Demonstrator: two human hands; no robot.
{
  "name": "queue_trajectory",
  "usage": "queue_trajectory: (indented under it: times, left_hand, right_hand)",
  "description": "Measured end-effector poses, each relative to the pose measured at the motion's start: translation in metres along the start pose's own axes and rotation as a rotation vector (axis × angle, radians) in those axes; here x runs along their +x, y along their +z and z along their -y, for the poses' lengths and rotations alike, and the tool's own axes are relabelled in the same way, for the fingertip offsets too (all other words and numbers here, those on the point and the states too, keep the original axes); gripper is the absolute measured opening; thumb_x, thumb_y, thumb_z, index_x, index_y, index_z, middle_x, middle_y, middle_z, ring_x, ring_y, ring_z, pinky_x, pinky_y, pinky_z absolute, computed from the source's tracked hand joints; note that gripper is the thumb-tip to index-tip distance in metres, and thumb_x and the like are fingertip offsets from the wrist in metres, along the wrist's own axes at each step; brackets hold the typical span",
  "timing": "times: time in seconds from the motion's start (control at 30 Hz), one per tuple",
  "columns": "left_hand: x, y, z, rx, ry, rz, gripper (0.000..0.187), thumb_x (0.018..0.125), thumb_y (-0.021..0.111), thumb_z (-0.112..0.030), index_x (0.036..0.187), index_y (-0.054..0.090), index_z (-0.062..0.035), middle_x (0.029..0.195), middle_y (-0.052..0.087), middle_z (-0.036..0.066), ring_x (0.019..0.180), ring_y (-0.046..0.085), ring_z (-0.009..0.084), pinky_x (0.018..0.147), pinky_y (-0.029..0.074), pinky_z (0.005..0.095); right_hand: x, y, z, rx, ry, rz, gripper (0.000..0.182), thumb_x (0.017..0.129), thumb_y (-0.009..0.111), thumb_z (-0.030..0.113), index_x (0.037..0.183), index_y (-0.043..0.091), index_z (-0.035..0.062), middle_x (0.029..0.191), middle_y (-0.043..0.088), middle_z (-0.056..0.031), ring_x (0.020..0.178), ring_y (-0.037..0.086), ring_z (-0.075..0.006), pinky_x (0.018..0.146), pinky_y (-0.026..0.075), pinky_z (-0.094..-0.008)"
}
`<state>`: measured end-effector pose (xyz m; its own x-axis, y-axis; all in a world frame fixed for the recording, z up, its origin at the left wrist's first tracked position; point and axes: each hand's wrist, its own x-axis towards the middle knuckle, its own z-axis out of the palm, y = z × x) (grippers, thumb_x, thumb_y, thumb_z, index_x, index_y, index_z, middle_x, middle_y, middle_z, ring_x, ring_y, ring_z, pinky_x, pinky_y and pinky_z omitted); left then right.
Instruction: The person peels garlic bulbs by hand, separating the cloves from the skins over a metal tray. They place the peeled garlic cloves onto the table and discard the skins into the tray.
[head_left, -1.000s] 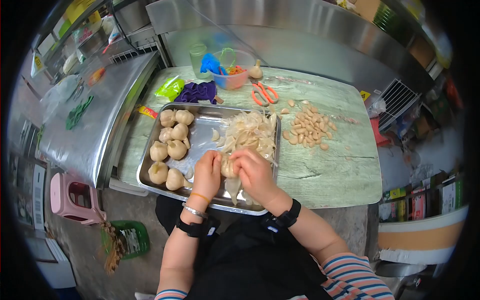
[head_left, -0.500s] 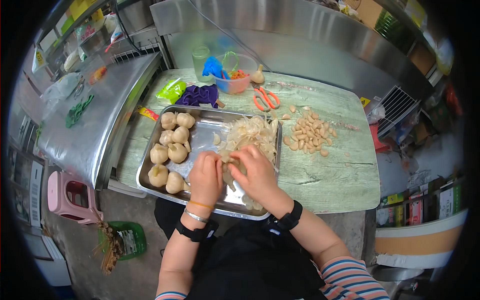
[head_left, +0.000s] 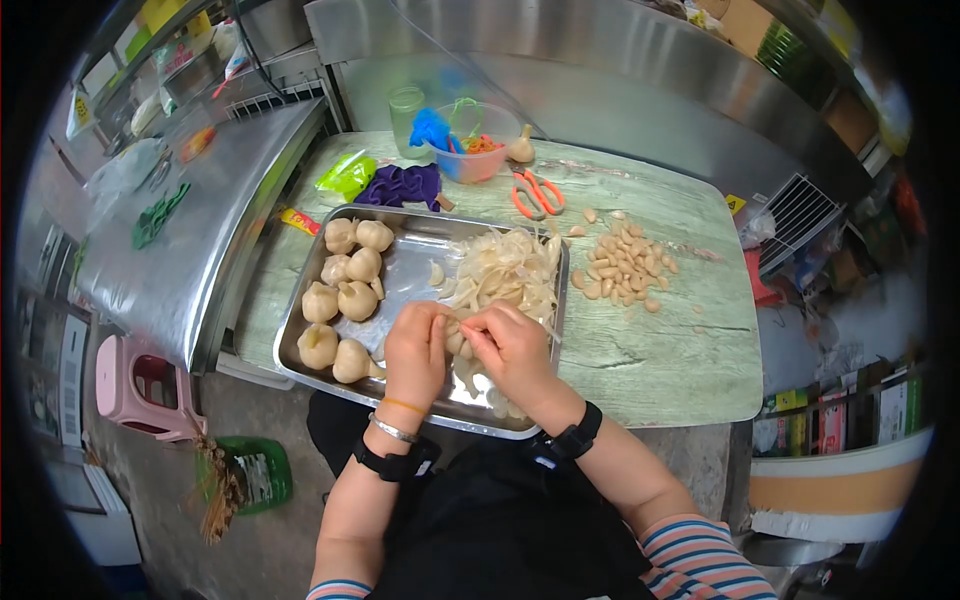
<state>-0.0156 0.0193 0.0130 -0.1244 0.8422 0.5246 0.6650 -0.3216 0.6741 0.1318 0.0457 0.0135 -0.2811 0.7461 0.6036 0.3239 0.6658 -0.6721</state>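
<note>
Over the near part of a metal tray (head_left: 400, 393), my left hand (head_left: 414, 352) and my right hand (head_left: 512, 350) meet with fingertips pinched on a garlic bulb (head_left: 457, 342). Part of that bulb is hidden behind my fingers. Several whole garlic bulbs (head_left: 357, 301) lie along the tray's left side. A heap of papery garlic skins (head_left: 512, 262) fills its right side, just beyond my right hand. One loose clove (head_left: 437, 274) rests on bare metal between bulbs and skins. To the right of the tray, peeled garlic cloves (head_left: 630, 262) are piled on the green table (head_left: 670, 370).
Orange-handled scissors (head_left: 538, 195) lie behind the tray. Farther back stand a clear plastic tub (head_left: 478, 150), a glass jar (head_left: 406, 122) and another garlic bulb (head_left: 521, 146). A purple cloth (head_left: 402, 187) and green packet (head_left: 347, 177) sit at the back left. A pink stool (head_left: 150, 390) stands on the floor.
My right fingers have drawn in to a tighter pinch at the garlic bulb, and more of it shows beneath the fingertips. The view has shifted slightly.
</note>
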Motion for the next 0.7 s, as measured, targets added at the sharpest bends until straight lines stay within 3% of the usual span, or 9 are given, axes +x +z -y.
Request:
queue_trajectory:
  times: [0.13, 0.23, 0.3, 0.33, 0.4, 0.47, 0.57, 0.63, 0.7]
  left_hand:
    - [-0.005, 0.002, 0.018, -0.141, -0.138, -0.006, 0.010, 0.089, 0.054, -0.006, 0.088, 0.061, 0.0002, 0.085, 0.062, 0.012, 0.074, 0.061, 0.0236, 0.065, 0.049, 0.0336]
    - [-0.007, 0.001, 0.028, -0.483, -0.425, 0.064, 0.015, 0.094, 0.049, -0.010, 0.089, 0.059, -0.0015, 0.085, 0.063, 0.007, 0.072, 0.061, 0.0149, 0.064, 0.049, 0.0291]
    - [-0.001, -0.002, 0.031, -1.085, -0.765, -0.071, 0.019, 0.098, 0.044, -0.015, 0.092, 0.058, -0.0042, 0.084, 0.062, 0.004, 0.071, 0.059, 0.0092, 0.062, 0.049, 0.0243]
    - [0.001, -0.005, 0.032, -1.069, -0.800, -0.035, 0.019, 0.099, 0.042, -0.017, 0.094, 0.056, -0.0060, 0.080, 0.059, 0.003, 0.067, 0.056, 0.0084, 0.061, 0.049, 0.0224]
    - [-0.002, -0.006, 0.039, -0.997, -0.788, -0.004, 0.018, 0.099, 0.043, -0.016, 0.095, 0.057, -0.0058, 0.079, 0.057, 0.001, 0.065, 0.054, 0.0080, 0.060, 0.048, 0.0221]
    - [-0.003, -0.006, 0.041, -0.926, -0.774, 0.028, 0.017, 0.098, 0.043, -0.014, 0.097, 0.057, -0.0056, 0.078, 0.056, 0.000, 0.062, 0.052, 0.0076, 0.059, 0.047, 0.0218]
    - [0.003, -0.002, 0.032, -0.947, -0.777, -0.129, 0.015, 0.096, 0.046, -0.012, 0.102, 0.058, -0.0054, 0.078, 0.055, -0.002, 0.059, 0.048, 0.0065, 0.056, 0.043, 0.0193]
    - [0.004, -0.001, 0.031, -0.595, -0.422, -0.328, 0.020, 0.092, 0.049, -0.009, 0.110, 0.057, -0.0045, 0.080, 0.056, -0.003, 0.059, 0.046, 0.0062, 0.054, 0.040, 0.0193]
    - [0.002, -0.001, 0.028, -0.499, -0.329, -0.300, 0.020, 0.088, 0.056, -0.009, 0.108, 0.059, -0.0026, 0.082, 0.057, -0.002, 0.060, 0.047, 0.0066, 0.053, 0.041, 0.0212]
  right_hand:
    - [-0.001, -0.001, -0.001, 0.039, -0.069, 0.001, 0.008, 0.078, 0.067, 0.002, 0.084, 0.061, 0.0016, 0.077, 0.060, -0.0098, 0.063, 0.058, -0.0227, 0.056, 0.047, -0.0308]
    - [-0.002, -0.005, 0.005, 0.063, -0.107, 0.002, 0.009, 0.078, 0.067, 0.001, 0.084, 0.061, 0.0017, 0.079, 0.061, -0.0101, 0.064, 0.059, -0.0218, 0.056, 0.047, -0.0296]
    - [-0.002, -0.005, 0.009, 0.087, -0.119, 0.007, 0.009, 0.078, 0.067, 0.001, 0.084, 0.061, 0.0018, 0.079, 0.061, -0.0102, 0.064, 0.060, -0.0214, 0.056, 0.048, -0.0287]
    - [-0.002, -0.005, 0.009, 0.100, -0.156, 0.010, 0.009, 0.079, 0.067, 0.001, 0.085, 0.061, 0.0017, 0.079, 0.061, -0.0100, 0.064, 0.060, -0.0198, 0.055, 0.048, -0.0277]
    - [-0.003, -0.006, 0.010, 0.113, -0.197, 0.014, 0.009, 0.079, 0.067, 0.001, 0.086, 0.061, 0.0016, 0.079, 0.061, -0.0098, 0.064, 0.061, -0.0183, 0.055, 0.048, -0.0268]
    - [-0.004, -0.006, 0.008, 0.135, -0.019, -0.024, 0.008, 0.081, 0.066, 0.002, 0.086, 0.060, 0.0016, 0.079, 0.061, -0.0093, 0.064, 0.060, -0.0155, 0.054, 0.048, -0.0260]
    - [-0.004, -0.004, 0.005, 0.132, 0.113, -0.044, 0.006, 0.083, 0.066, 0.004, 0.085, 0.060, 0.0015, 0.079, 0.061, -0.0082, 0.065, 0.060, -0.0142, 0.056, 0.048, -0.0262]
    - [-0.003, -0.004, 0.001, 0.086, 0.097, -0.073, 0.006, 0.083, 0.065, 0.004, 0.085, 0.060, 0.0014, 0.078, 0.060, -0.0080, 0.065, 0.060, -0.0149, 0.057, 0.047, -0.0263]
    - [-0.002, -0.003, -0.004, 0.045, 0.090, -0.103, 0.006, 0.083, 0.065, 0.005, 0.084, 0.060, 0.0013, 0.078, 0.060, -0.0078, 0.065, 0.060, -0.0155, 0.057, 0.047, -0.0263]
